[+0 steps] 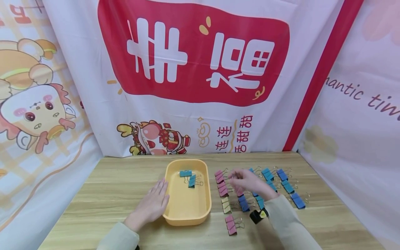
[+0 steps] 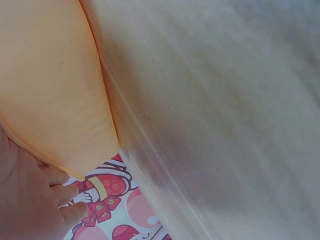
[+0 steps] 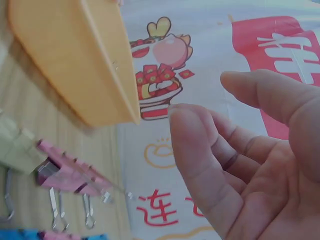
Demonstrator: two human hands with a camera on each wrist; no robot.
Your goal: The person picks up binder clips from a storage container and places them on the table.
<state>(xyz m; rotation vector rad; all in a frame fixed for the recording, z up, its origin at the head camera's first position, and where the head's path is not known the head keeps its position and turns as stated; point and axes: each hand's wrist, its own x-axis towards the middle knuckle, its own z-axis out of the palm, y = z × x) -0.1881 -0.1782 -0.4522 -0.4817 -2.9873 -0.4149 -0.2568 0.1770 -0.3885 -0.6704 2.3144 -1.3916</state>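
My left hand (image 1: 153, 204) rests with straight fingers against the left side of a yellow plastic tray (image 1: 187, 221). In the left wrist view its fingers (image 2: 56, 193) lie along the tray's rim. Two teal binder clips, one at the back (image 1: 185, 173) and one beside it (image 1: 192, 181), lie inside the tray. My right hand (image 1: 250, 182) hovers over the rows of binder clips right of the tray, nearest the pink clips (image 1: 223, 189). Seen from the right wrist, its thumb and index finger stand apart with nothing between them, the other fingers loosely bent.
Several more binder clips lie on the wooden table (image 1: 118, 184): a yellow one (image 1: 226, 205), a pink one (image 1: 231, 224) nearer me, and blue ones (image 1: 298, 200) at the far right. A printed cloth (image 1: 200, 114) hangs behind the table's back edge and along both sides.
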